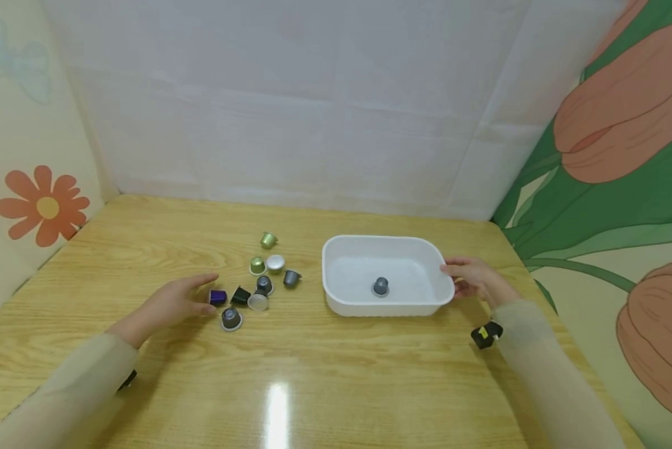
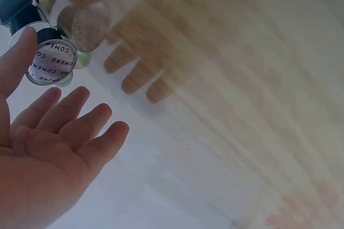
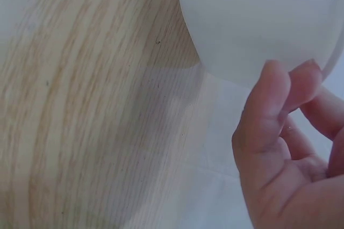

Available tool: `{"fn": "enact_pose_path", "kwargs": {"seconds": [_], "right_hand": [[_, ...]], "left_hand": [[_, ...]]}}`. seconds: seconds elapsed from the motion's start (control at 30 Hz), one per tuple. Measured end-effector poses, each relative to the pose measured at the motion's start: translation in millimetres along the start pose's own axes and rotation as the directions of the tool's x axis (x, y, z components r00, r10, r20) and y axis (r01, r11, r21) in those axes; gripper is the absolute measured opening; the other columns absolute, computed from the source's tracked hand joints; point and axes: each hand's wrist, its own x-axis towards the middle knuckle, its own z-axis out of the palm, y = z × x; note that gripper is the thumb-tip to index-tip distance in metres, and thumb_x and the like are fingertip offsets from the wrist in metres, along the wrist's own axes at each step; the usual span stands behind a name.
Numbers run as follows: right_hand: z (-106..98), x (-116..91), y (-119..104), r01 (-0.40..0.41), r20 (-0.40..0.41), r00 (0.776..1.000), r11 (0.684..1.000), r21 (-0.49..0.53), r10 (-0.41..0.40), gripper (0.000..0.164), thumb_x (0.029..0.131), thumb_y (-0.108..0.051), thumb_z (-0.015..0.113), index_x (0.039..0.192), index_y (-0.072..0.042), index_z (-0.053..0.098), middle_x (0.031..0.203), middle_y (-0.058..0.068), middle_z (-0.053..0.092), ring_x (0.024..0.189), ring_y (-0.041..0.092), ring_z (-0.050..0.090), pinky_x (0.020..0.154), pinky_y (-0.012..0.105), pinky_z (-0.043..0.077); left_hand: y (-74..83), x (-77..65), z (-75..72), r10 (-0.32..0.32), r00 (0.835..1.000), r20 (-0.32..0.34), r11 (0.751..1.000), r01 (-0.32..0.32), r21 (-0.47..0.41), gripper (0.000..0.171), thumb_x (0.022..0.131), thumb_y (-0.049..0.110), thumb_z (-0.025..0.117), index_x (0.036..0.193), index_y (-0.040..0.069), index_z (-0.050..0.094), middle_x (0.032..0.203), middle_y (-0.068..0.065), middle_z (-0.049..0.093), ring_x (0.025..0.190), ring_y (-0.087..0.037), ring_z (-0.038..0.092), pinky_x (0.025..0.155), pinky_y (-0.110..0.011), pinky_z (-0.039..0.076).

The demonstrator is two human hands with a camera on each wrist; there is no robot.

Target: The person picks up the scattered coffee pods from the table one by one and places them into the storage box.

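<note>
My left hand reaches in from the left, thumb and fingers spread on either side of a purple coffee capsule lying on its side. In the left wrist view, a capsule's printed lid shows just beyond the thumb, and the palm holds nothing. Beside that hand lie a black capsule and an upright dark grey capsule. My right hand grips the right end of a white plastic tub at its rim. One grey capsule stands inside the tub.
Farther back in the cluster are green capsules, a silver-white one and grey ones. A pale capsule lid faces up among them. The wooden table ends at a white cloth behind.
</note>
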Motion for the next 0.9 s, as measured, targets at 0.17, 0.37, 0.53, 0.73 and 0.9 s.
{"fn": "enact_pose_path", "kwargs": {"seconds": [0.17, 0.37, 0.53, 0.73, 0.9], "right_hand": [[-0.5, 0.5, -0.5, -0.003, 0.005, 1.0, 1.0, -0.01, 0.003, 0.055, 0.1, -0.015, 0.053, 0.145, 0.007, 0.03, 0.08, 0.002, 0.059, 0.059, 0.011, 0.059, 0.056, 0.025, 0.054], [-0.2, -1.4, -2.1, -0.003, -0.004, 1.0, 0.999, -0.037, 0.003, 0.056, 0.1, -0.017, 0.055, 0.145, 0.007, 0.032, 0.087, 0.004, 0.059, 0.062, 0.012, 0.06, 0.058, 0.025, 0.055], [-0.9, -2.4, -2.6, -0.002, -0.003, 1.0, 0.999, -0.044, 0.002, 0.056, 0.1, -0.018, 0.055, 0.146, 0.006, 0.032, 0.088, 0.004, 0.059, 0.062, 0.012, 0.059, 0.058, 0.026, 0.054], [0.0, -2.7, -3.0, -0.006, -0.005, 1.0, 0.999, -0.034, 0.006, 0.056, 0.1, -0.018, 0.055, 0.145, 0.006, 0.033, 0.085, 0.003, 0.06, 0.062, 0.012, 0.06, 0.058, 0.026, 0.055], [-0.6, -3.7, -2.9, -0.009, -0.004, 1.0, 0.999, -0.032, 0.009, 0.056, 0.1, -0.018, 0.055, 0.145, 0.006, 0.032, 0.086, 0.003, 0.06, 0.063, 0.013, 0.06, 0.059, 0.026, 0.055]], "left_hand": [[-2.1, 3.4, 0.7, 0.033, 0.999, 0.015, 0.999, -0.033, 0.026, 0.075, 0.082, 0.026, 0.078, 0.137, -0.011, 0.044, 0.135, -0.034, 0.047, 0.124, -0.058, 0.036, 0.099, -0.069, 0.031], [-5.5, 6.1, 2.0, 0.067, 0.998, 0.001, 0.996, -0.067, 0.052, 0.068, 0.081, 0.023, 0.078, 0.132, -0.012, 0.05, 0.129, -0.033, 0.053, 0.121, -0.058, 0.041, 0.098, -0.068, 0.033], [-7.8, 6.8, 1.3, 0.066, 0.998, -0.013, 0.996, -0.065, 0.057, 0.061, 0.081, 0.02, 0.078, 0.128, -0.011, 0.054, 0.125, -0.036, 0.054, 0.117, -0.058, 0.045, 0.096, -0.068, 0.035], [-9.8, 6.4, -0.5, 0.044, 0.999, -0.01, 0.999, -0.044, 0.011, 0.06, 0.081, 0.019, 0.078, 0.126, -0.012, 0.054, 0.123, -0.035, 0.056, 0.116, -0.056, 0.047, 0.096, -0.069, 0.034], [-10.1, 5.5, -2.3, 0.011, 1.0, 0.017, 0.999, -0.01, -0.032, 0.062, 0.084, 0.023, 0.077, 0.129, -0.012, 0.052, 0.124, -0.035, 0.055, 0.117, -0.055, 0.047, 0.097, -0.069, 0.033]]}}
